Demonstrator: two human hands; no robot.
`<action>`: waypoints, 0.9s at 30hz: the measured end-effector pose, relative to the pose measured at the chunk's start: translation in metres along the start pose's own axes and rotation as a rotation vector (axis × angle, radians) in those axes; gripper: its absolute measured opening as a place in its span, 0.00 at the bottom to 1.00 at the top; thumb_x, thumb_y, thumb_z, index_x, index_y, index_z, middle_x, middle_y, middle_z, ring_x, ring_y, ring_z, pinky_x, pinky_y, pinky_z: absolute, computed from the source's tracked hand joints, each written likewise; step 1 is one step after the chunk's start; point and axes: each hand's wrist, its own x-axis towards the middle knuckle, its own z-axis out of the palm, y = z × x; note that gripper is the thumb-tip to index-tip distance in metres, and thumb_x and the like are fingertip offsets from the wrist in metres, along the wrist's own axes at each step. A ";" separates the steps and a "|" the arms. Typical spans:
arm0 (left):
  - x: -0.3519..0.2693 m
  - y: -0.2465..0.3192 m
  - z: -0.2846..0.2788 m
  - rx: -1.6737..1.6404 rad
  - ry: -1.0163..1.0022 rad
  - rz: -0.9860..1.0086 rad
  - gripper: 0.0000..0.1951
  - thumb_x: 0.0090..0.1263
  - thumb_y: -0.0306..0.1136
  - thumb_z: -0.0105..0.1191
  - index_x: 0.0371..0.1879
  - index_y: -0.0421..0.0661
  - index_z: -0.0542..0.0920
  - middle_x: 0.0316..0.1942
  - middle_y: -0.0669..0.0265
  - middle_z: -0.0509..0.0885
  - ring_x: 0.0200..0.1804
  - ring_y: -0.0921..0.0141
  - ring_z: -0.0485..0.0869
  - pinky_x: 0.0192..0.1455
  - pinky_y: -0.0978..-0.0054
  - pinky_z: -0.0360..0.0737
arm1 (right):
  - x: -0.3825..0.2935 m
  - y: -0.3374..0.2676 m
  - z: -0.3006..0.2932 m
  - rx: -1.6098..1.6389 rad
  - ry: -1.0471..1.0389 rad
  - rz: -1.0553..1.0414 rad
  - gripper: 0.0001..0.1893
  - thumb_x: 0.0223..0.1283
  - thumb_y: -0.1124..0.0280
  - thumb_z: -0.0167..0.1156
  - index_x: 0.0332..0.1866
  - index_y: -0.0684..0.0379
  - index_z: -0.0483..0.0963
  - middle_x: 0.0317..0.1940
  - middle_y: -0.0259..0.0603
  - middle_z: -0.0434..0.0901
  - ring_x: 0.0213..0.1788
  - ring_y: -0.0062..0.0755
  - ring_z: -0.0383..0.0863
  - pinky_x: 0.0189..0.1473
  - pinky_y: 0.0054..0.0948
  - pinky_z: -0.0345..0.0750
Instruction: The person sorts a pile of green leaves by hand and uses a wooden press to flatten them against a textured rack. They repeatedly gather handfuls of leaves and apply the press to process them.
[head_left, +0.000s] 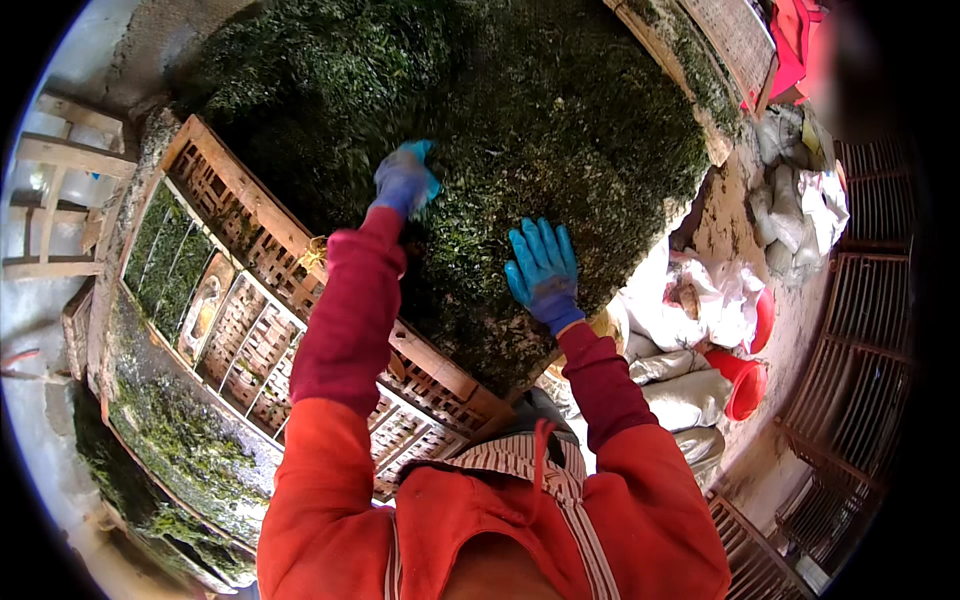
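Observation:
A wide bed of dark green loose plant matter (480, 97), like chopped leaves, lies before me. Both my hands wear blue rubber-coated gloves. My left hand (406, 177) is blurred over the bed, its fingers turned rightward; whether anything is in it is hidden. To the right and nearer my body, my right hand (545, 270) rests palm down on the greenery, fingers spread, holding nothing. Under my left forearm runs the wooden rim of a woven slatted frame (251, 196), along the bed's left edge.
A thin-barred rack (247, 373) adjoins the frame, with greenery at its far end. More greenery (184, 427) covers a surface at lower left. On the right floor are white sacks (688, 397), a red bucket (746, 386) and dark slatted racks (862, 337) by the wall.

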 end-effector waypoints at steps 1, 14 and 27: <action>-0.006 -0.017 0.003 -0.180 0.006 -0.043 0.34 0.60 0.19 0.59 0.70 0.52 0.76 0.53 0.59 0.88 0.51 0.61 0.89 0.55 0.60 0.86 | 0.000 -0.003 0.001 0.011 0.008 -0.009 0.27 0.73 0.55 0.56 0.72 0.56 0.72 0.75 0.46 0.69 0.78 0.50 0.65 0.82 0.54 0.56; -0.080 0.008 -0.127 -1.486 -0.028 0.984 0.23 0.76 0.43 0.56 0.65 0.44 0.77 0.59 0.56 0.85 0.60 0.57 0.84 0.65 0.54 0.81 | 0.082 -0.049 -0.045 0.829 0.275 0.116 0.37 0.67 0.48 0.63 0.74 0.59 0.66 0.75 0.50 0.65 0.72 0.56 0.66 0.75 0.54 0.59; -0.048 -0.042 -0.138 0.151 0.486 0.169 0.26 0.74 0.44 0.59 0.68 0.49 0.73 0.60 0.58 0.85 0.57 0.64 0.84 0.65 0.67 0.78 | 0.265 -0.067 -0.109 1.426 -0.660 0.252 0.12 0.72 0.64 0.64 0.50 0.62 0.84 0.34 0.44 0.89 0.19 0.22 0.75 0.14 0.22 0.66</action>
